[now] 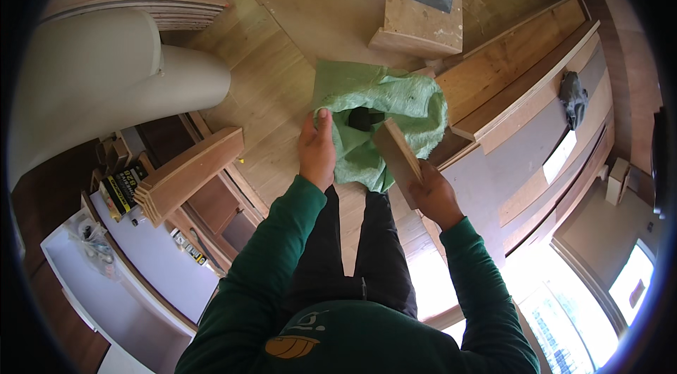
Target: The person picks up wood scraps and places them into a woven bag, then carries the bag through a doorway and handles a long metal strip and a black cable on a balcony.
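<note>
A green woven sack (352, 85) stands in front of my legs with its mouth open towards me. My left hand (317, 150) pinches the sack's left rim, thumb uppermost. In my right hand (436, 196) is a short piece of wooden board (399, 152), gripped near its lower end. The board's upper end reaches over the sack's mouth, tilted to the left. Inside the sack a dark piece (361, 118) shows; I cannot make out what it is. The rest of the sack's inside is hidden.
A wooden step box (423, 14) stands beyond the sack. Long boards and panels (522, 120) are stacked at right, with a dark cloth (574, 100) on them. At left are a large beige roll (92, 85), bundled wood strips (190, 173) and a white drawer (134, 310).
</note>
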Tool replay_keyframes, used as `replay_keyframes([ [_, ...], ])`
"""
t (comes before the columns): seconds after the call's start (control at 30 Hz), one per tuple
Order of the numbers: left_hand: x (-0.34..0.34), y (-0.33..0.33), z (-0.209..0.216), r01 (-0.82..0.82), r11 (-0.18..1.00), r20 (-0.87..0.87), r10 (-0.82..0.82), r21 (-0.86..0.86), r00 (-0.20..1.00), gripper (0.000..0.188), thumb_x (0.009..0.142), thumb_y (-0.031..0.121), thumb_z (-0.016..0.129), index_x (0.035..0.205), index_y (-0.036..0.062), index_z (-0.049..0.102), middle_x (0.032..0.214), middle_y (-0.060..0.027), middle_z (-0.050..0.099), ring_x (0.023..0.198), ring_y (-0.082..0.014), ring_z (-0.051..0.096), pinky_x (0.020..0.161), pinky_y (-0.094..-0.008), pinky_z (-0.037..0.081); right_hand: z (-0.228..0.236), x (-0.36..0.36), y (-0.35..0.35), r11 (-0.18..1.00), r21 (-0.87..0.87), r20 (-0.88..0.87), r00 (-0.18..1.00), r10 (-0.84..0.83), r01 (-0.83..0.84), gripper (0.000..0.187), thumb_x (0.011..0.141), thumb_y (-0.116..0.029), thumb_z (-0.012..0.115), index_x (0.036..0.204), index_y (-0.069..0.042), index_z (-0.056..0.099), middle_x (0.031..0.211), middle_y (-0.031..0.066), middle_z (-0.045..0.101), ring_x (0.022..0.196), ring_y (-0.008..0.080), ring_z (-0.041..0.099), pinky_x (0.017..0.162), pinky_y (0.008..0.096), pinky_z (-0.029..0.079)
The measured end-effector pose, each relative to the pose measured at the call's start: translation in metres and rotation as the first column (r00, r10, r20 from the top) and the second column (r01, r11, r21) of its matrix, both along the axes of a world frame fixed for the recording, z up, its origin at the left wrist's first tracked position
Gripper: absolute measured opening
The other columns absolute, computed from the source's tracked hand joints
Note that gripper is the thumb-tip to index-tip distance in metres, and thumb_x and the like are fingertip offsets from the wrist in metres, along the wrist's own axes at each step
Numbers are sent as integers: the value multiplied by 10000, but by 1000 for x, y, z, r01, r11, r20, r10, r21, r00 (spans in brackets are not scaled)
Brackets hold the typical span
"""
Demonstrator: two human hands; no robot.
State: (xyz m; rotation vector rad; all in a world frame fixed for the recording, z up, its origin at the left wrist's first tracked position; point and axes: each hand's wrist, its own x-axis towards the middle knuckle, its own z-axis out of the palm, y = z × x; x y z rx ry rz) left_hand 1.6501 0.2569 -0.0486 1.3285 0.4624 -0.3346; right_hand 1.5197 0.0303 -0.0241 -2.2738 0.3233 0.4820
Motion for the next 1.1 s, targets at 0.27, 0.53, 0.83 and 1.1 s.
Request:
replay_keyframes([
  [0.27,-31,-10,72,417,892,108,-438,176,892,485,1032,400,386,1211,-21,546,959,-59,588,871,-148,512,834,-284,418,9,37,20,981,188,-168,983,75,-43,497,822,-176,618,1267,9,501,1011,279,630,951,381,637,811,401,505],
  [0.53,-97,-8,85,619,783,5,-620,52,784,454,1031,327,420,1372,28,456,694,2,513,602,-53,432,569,-229,394,-93,51,32,861,477,71,984,160,-175,721,815,-417,632,1397,-44,426,1343,214,514,1231,351,496,1047,409,377],
  [0.83,-52,28,88,349,880,98,-398,321,912,449,1040,364,350,1136,-13,573,1044,-125,627,929,-227,590,829,-345,453,-116,96,68,979,122,105,983,153,-165,476,856,-291,613,1245,-24,549,1274,200,553,1200,376,495,1041,426,376],
  [1.1,-14,87,60,41,997,78,-46,58,996,492,1020,433,398,1235,6,514,1169,-118,596,1038,-199,590,908,-326,473,-21,43,75,920,385,169,974,-151,76,239,908,-216,626,933,21,612,853,163,624,802,288,611,737,357,502],
])
